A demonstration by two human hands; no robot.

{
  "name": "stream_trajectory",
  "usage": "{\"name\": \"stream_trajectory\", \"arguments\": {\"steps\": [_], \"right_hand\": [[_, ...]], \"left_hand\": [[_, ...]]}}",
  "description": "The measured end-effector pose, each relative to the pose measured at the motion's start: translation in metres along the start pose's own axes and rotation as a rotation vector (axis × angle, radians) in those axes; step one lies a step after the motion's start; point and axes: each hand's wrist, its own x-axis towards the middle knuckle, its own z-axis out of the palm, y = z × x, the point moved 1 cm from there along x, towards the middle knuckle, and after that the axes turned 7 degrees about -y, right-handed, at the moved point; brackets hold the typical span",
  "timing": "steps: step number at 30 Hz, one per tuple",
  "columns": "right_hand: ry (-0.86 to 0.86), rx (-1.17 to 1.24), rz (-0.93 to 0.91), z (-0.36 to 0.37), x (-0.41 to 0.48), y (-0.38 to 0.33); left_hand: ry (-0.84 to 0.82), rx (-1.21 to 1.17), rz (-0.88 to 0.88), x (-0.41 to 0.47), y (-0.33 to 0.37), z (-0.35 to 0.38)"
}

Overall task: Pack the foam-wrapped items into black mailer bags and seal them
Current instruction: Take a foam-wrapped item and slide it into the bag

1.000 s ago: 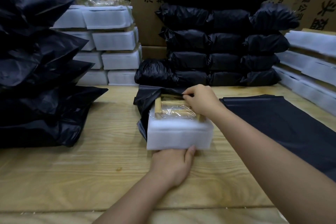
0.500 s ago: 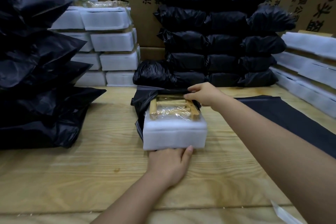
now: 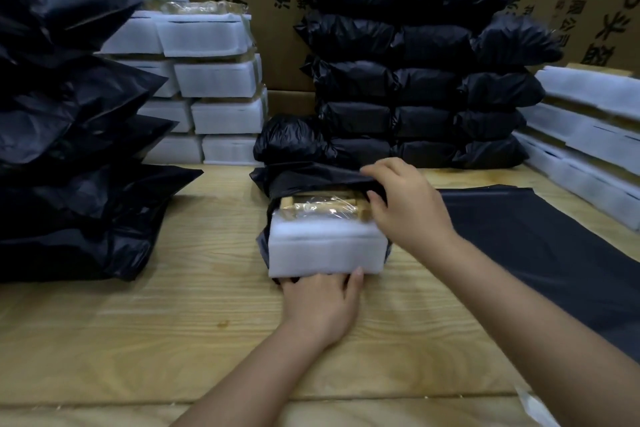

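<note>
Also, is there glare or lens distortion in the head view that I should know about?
Head view: glare on the clear film over the foam-wrapped item; wide-angle bending toward the edges, as in the right foam stack; packed black bags at left lose detail in dim light.

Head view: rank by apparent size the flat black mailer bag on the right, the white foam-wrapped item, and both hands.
1. Flat black mailer bag, clearly largest.
2. White foam-wrapped item, its far end inside the open black bag.
3. Left hand and right hand look about alike; not ranked.
</note>
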Motion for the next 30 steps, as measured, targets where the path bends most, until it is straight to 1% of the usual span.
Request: {"name": "stream_trajectory", "arguments": {"steps": [1,2,3,4,5,6,7,9,12,15,19,21,24,25,26,28,29,30], "right_hand": [[0.095,0.010,-0.112,-0.001,-0.012,-0.012],[0.117,0.006,-0.198,0.000,-0.024,-0.025],[0.067,-0.037,-0.258,0.008,-0.033,-0.036],[-0.085,-0.083,-0.262,0.019,-0.040,-0.044],[-0.240,-0.118,-0.211,0.031,-0.044,-0.048],[-0.342,-0.136,-0.153,0.042,-0.046,-0.047],[-0.364,-0.136,-0.122,0.050,-0.045,-0.044],[-0.327,-0.111,-0.123,0.059,-0.041,-0.042],[-0.274,-0.068,-0.154,0.075,-0.036,-0.041],[-0.276,-0.060,-0.088,0.089,-0.024,-0.033],[-0.260,-0.059,-0.046,0.104,-0.011,-0.020],[-0.256,-0.028,-0.050,0.107,-0.009,-0.016],[-0.280,-0.060,-0.047,0.106,-0.010,-0.008],[-0.287,-0.091,-0.017,0.104,-0.011,-0.002],[-0.294,-0.128,0.016,0.101,-0.013,0.005],[-0.293,-0.203,0.053,0.098,-0.018,0.019],[-0.268,-0.212,0.052,0.096,-0.023,0.022],[-0.240,-0.231,0.036,0.094,-0.027,0.023]], "left_hand": [[-0.029,0.040,0.003,-0.001,0.000,0.001],[-0.066,0.077,0.004,-0.002,0.000,0.001],[-0.102,0.111,0.009,-0.003,0.001,0.001],[-0.129,0.138,0.019,-0.004,0.001,0.001],[-0.141,0.153,0.031,-0.005,0.002,0.000],[-0.147,0.154,0.042,-0.007,0.002,-0.002],[-0.155,0.148,0.050,-0.009,0.003,-0.003],[-0.181,0.152,0.054,-0.012,0.005,-0.007],[-0.225,0.225,0.083,-0.017,0.009,-0.010],[-0.301,0.197,0.119,-0.028,0.011,-0.006],[-0.410,0.213,0.116,-0.046,0.017,-0.001],[-0.452,0.194,0.108,-0.045,0.019,-0.008],[-0.544,0.105,0.092,-0.030,0.019,-0.036],[-0.525,0.081,0.081,-0.023,0.017,-0.048],[-0.448,0.043,0.062,-0.015,0.015,-0.057],[-0.192,0.004,-0.001,0.001,0.009,-0.069],[-0.061,0.025,-0.028,0.007,0.007,-0.070],[0.036,0.054,-0.040,0.013,0.006,-0.067]]}}
